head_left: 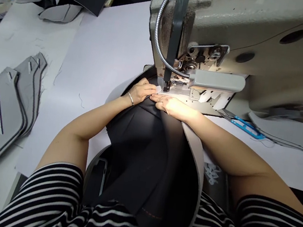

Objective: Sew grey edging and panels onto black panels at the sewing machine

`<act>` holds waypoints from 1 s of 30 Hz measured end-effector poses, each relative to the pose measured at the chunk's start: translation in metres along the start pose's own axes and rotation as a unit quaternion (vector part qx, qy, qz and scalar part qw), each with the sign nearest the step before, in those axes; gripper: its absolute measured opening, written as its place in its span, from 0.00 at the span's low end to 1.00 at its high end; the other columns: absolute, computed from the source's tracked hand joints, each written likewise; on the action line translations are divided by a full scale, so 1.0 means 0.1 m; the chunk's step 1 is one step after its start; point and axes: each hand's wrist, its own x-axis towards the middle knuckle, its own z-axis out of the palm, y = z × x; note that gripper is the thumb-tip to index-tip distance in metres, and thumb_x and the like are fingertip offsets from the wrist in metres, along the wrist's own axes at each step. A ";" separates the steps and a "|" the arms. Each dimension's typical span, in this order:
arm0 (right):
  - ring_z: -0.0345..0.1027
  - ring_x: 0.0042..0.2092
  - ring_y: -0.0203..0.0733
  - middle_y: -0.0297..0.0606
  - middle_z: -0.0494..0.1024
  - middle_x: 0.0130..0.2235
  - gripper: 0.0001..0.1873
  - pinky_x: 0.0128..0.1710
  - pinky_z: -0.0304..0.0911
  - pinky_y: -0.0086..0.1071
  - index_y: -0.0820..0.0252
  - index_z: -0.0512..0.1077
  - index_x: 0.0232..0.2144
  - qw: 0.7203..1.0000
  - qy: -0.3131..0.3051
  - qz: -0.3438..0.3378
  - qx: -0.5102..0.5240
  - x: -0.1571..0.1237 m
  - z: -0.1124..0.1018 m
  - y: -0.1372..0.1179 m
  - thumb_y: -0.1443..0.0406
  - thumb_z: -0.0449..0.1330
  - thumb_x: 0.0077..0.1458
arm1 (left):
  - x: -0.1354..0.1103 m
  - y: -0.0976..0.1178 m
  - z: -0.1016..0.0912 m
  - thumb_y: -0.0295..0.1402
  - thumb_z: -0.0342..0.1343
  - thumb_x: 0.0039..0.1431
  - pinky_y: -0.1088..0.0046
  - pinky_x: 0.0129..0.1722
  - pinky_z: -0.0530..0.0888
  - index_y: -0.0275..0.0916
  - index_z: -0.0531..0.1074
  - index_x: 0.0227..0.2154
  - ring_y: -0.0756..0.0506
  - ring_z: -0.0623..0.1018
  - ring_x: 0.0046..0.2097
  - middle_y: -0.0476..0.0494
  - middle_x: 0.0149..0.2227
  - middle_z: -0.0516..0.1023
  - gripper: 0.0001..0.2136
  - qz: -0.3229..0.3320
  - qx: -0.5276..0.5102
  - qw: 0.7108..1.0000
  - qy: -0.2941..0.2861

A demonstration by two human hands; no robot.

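Observation:
A large black fabric piece (pixel 148 158) with a grey backing runs from my lap up to the sewing machine (pixel 235 35). My left hand (pixel 141 90), a thin bracelet on its wrist, pinches the fabric's far edge just left of the presser foot (pixel 167 86). My right hand (pixel 171 105) lies flat on the fabric with fingers stretched toward the needle, pressing it down. Both hands nearly touch each other in front of the needle plate.
A stack of grey cut pieces (pixel 15 98) lies on the white table (pixel 97 57) at the left. More grey and black pieces (pixel 61 10) sit at the back left. Blue thread snips (pixel 245 126) rest right of the machine. A flexible lamp hose (pixel 159 28) curves down.

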 end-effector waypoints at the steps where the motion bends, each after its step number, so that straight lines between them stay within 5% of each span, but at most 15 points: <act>1: 0.59 0.62 0.49 0.53 0.69 0.58 0.15 0.62 0.57 0.45 0.68 0.75 0.32 1.000 0.005 0.003 0.001 0.00 0.00 -0.01 0.71 0.49 0.63 | 0.00 0.00 0.01 0.41 0.37 0.70 0.67 0.42 0.72 0.40 0.75 0.43 0.48 0.72 0.40 0.41 0.44 0.79 0.20 -0.001 -0.001 1.000 0.004; 8: 0.61 0.61 0.48 0.50 0.69 0.58 0.16 0.61 0.59 0.42 0.67 0.76 0.39 0.997 0.003 0.066 0.035 -0.09 -0.16 -0.07 0.72 0.47 0.62 | -0.03 0.04 0.10 0.41 0.37 0.69 0.66 0.44 0.70 0.40 0.76 0.42 0.47 0.71 0.41 0.40 0.44 0.79 0.21 -0.034 -0.014 0.999 0.021; 13: 0.60 0.61 0.44 0.41 0.71 0.57 0.16 0.62 0.58 0.40 0.61 0.76 0.37 0.993 -0.007 0.052 0.108 -0.24 -0.29 0.10 0.65 0.48 0.64 | 0.05 0.13 0.19 0.41 0.38 0.69 0.65 0.45 0.70 0.39 0.76 0.41 0.46 0.71 0.41 0.39 0.44 0.79 0.21 -0.064 -0.015 0.997 0.036; 20: 0.64 0.59 0.47 0.46 0.74 0.54 0.23 0.63 0.57 0.44 0.61 0.76 0.42 0.978 0.066 0.055 0.188 -0.44 -0.25 0.38 0.51 0.50 0.62 | 0.23 0.24 0.30 0.40 0.39 0.69 0.67 0.46 0.70 0.37 0.77 0.40 0.47 0.72 0.42 0.39 0.43 0.79 0.21 -0.095 -0.006 0.994 0.053; 30: 0.66 0.57 0.48 0.44 0.75 0.53 0.26 0.62 0.58 0.45 0.60 0.77 0.44 0.965 0.082 0.081 0.236 -0.47 -0.27 0.33 0.49 0.49 0.61 | 0.23 0.25 0.34 0.42 0.41 0.68 0.67 0.45 0.70 0.37 0.77 0.39 0.45 0.73 0.43 0.39 0.42 0.78 0.21 -0.108 -0.018 0.992 0.057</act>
